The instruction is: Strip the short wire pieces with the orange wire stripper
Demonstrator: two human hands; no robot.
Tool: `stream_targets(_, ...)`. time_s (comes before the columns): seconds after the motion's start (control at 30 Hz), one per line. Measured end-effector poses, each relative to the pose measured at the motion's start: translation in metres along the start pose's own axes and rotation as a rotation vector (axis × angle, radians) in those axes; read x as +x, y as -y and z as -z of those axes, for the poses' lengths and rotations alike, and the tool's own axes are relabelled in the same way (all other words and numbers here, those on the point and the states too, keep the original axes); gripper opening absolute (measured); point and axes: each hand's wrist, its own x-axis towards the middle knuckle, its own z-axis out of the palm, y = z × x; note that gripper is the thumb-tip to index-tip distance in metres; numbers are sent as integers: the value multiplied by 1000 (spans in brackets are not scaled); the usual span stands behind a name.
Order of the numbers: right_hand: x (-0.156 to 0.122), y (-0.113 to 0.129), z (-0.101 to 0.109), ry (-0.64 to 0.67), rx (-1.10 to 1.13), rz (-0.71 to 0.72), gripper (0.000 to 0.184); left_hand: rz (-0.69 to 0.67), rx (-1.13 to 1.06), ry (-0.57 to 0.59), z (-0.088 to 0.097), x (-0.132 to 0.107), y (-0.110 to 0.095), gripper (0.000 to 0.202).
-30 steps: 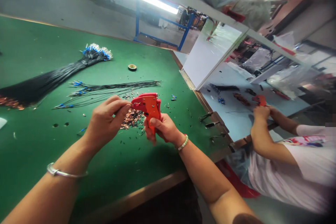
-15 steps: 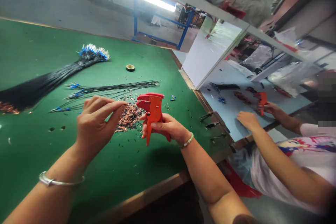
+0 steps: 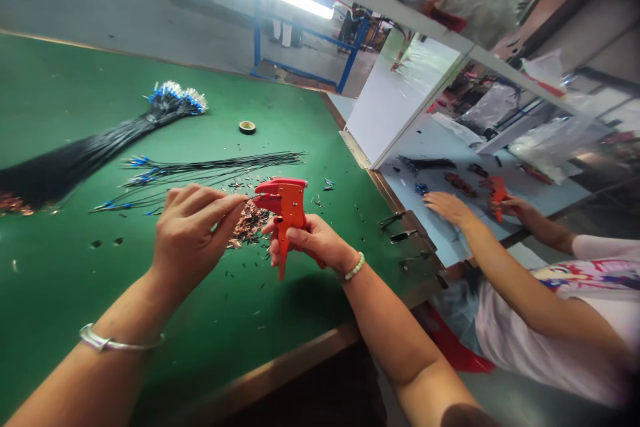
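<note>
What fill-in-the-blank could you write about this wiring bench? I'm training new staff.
1. The hand gripping an orange-red plastic wire stripper is the person's ____ one.
2. The wrist wearing a silver metal bangle is the person's ____ one.
3. The bench top under the long bundle of black wires is ____.

Missing words: right; left; green.

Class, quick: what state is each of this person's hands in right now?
Right hand: closed, gripping an orange wire stripper.
Left hand: pinched shut beside it; anything held is too small to tell.
</note>
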Motion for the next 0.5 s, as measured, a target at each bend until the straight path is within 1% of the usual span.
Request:
stream_targets(0.2,-1,2,0,-27,-7,1,53,-40,18,-8,2,0,0,18)
stream_targets(0.5,1,0,0,-58,-10,1,53,-29,-8,-6,0,-1,0,21)
